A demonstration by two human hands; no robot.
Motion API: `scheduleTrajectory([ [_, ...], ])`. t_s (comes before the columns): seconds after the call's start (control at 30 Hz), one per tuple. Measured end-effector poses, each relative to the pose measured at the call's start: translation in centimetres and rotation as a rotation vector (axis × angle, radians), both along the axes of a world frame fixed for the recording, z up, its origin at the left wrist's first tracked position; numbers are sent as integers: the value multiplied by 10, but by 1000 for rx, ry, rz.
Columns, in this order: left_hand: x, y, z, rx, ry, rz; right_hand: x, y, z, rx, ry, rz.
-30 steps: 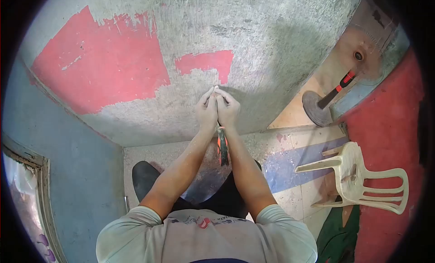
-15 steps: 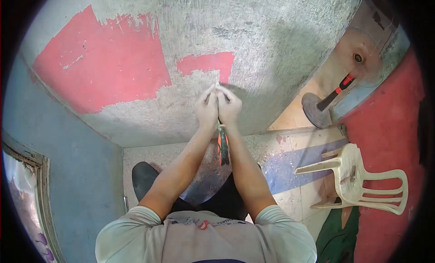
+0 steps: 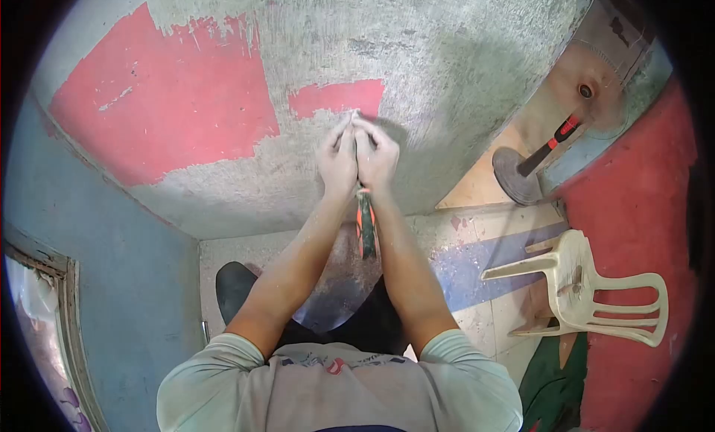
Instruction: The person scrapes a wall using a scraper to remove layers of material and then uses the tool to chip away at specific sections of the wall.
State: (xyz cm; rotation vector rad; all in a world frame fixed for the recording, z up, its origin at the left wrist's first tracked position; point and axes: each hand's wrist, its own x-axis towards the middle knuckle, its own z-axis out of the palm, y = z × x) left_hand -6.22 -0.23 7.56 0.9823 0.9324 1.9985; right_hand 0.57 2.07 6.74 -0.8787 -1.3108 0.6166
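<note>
My left hand (image 3: 337,158) and my right hand (image 3: 376,155) are closed side by side, thumbs and fingertips meeting at the wall. Between them they grip a scraper (image 3: 366,225) whose black and orange handle hangs down between my wrists. Its blade is mostly hidden by my fingers. The fingertips touch the lower edge of a small pink paint patch (image 3: 335,98) on the bare grey wall (image 3: 313,30). Whitish dust coats both hands. To the left, a larger pink patch (image 3: 171,97) spreads over the same wall.
A cream plastic chair (image 3: 573,283) stands at the right beside a red wall (image 3: 625,208). Beyond the grey wall's right edge is a round-based object with a red and black handle (image 3: 551,145). Paint flakes lie on the tiled floor (image 3: 477,246). A blue wall (image 3: 134,283) is at left.
Both hands have slid a little up the wall with the scraper. The narrow pink strip that ran down from the small patch's right end is now gone, leaving grey.
</note>
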Motion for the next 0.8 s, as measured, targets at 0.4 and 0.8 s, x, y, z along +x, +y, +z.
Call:
scheduleTrajectory([
  [0.4,-70,-73,-341,-673,1120,-314,26,-91,-264,-1001,-473,215],
  [0.8,-103,-196,-252,-959,18,-828,18,-200,-227,-943,-233,108],
])
